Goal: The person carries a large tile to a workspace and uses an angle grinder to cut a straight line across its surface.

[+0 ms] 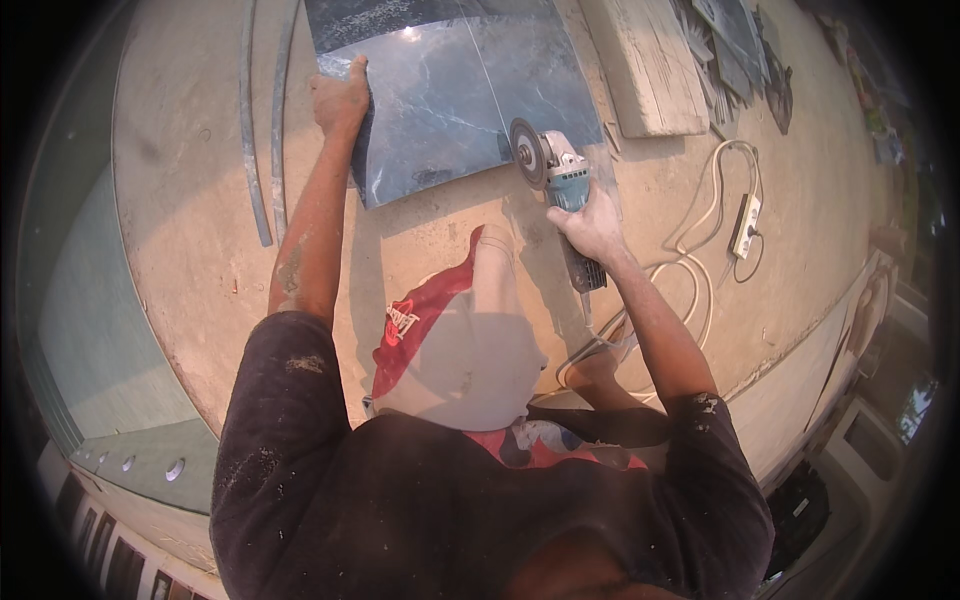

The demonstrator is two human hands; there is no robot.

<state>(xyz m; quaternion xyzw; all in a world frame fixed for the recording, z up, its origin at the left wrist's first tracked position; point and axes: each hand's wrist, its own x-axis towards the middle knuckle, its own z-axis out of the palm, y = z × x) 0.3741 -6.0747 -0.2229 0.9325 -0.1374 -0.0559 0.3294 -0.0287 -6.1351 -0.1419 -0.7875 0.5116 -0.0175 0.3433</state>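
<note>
A dark blue-grey marbled tile (430, 100) lies in front of me, with a thin white line across its right part. My left hand (340, 100) grips the tile's left edge, fingers bent over it. My right hand (590, 225) is closed round a teal-and-black angle grinder (568, 182). The grinder's disc (528, 155) is at the tile's lower right edge, near the lower end of the line; whether it touches cannot be told.
Two grey strips (253, 150) lie left of the tile. A pale block (645, 70) and dark scraps (730, 50) lie at the upper right. Looped white cable (690, 275) runs near a power strip (745, 225). A green panel (85, 300) borders the left.
</note>
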